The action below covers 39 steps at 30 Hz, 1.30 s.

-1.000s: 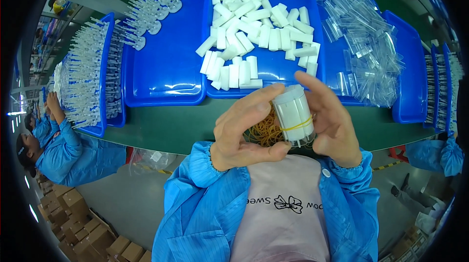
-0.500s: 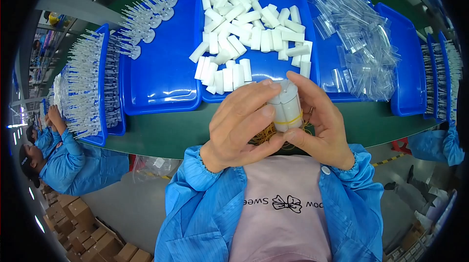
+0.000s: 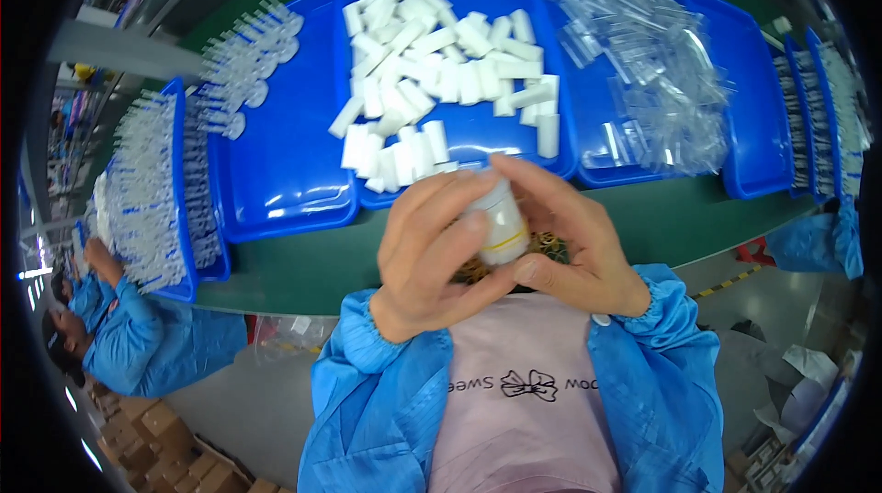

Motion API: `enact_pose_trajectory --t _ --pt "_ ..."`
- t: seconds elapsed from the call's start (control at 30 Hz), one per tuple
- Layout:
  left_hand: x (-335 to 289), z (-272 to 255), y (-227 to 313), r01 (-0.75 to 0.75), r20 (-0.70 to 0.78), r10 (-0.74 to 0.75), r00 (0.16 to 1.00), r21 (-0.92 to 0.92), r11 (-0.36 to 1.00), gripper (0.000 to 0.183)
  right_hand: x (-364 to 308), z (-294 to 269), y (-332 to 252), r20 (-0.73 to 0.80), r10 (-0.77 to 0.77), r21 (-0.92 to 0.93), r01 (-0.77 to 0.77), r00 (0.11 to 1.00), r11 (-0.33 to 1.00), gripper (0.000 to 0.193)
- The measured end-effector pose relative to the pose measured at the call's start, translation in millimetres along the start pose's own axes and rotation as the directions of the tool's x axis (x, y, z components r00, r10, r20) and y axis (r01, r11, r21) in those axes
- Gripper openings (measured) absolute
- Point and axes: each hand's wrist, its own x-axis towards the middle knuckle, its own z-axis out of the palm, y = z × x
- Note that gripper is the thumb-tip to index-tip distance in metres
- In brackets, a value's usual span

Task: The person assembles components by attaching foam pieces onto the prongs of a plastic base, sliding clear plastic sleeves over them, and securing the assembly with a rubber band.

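Between my hands is a white cylindrical bundle (image 3: 499, 217), made of upright pieces with a yellow rubber band around its lower part. My left hand (image 3: 427, 240) curls round its left side, fingers near the top and thumb near the base. On the other side my right hand (image 3: 574, 240) grips it, with the thumb low at the front. Behind and below the bundle lies a pile of rubber bands (image 3: 551, 247), partly hidden by my hands. White blocks (image 3: 446, 43) fill the blue tray just beyond.
Clear plastic pieces (image 3: 657, 70) lie in the right blue tray (image 3: 588, 139). The left blue tray (image 3: 285, 185) has white stemmed parts (image 3: 253, 56) at its far left. Racks of similar parts (image 3: 152, 190) stand further left. A co-worker in blue (image 3: 161, 351) is at the left.
The bundle is tilted more and sits slightly lower and further left in view, both hands still around it. The whole scene has shifted a little as the head turned.
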Motion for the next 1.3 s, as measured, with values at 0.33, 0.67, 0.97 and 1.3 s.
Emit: enact_pose_trajectory --t 0.33,0.67,0.97,1.3 --pt "2 -8 9 0.195 0.057 -0.187 0.981 -0.250 0.948 0.072 4 -13 -18 0.176 0.366 0.440 -0.405 0.914 0.802 0.069" --pt "-18 -94 -34 0.583 -0.211 -0.552 0.807 0.132 0.802 0.039 191 -121 -73 0.205 -0.234 -0.927 0.265 0.950 0.264 0.034" --pt "16 -143 -90 0.405 0.164 -0.593 0.788 0.587 0.701 0.028 371 -165 39 -0.093 0.001 -0.989 -0.092 0.996 -0.118 0.044" --pt "44 -137 -212 0.217 -0.001 -0.424 0.906 0.860 0.463 0.033 356 -106 26 0.284 -0.110 -0.950 0.295 0.953 0.103 0.026"
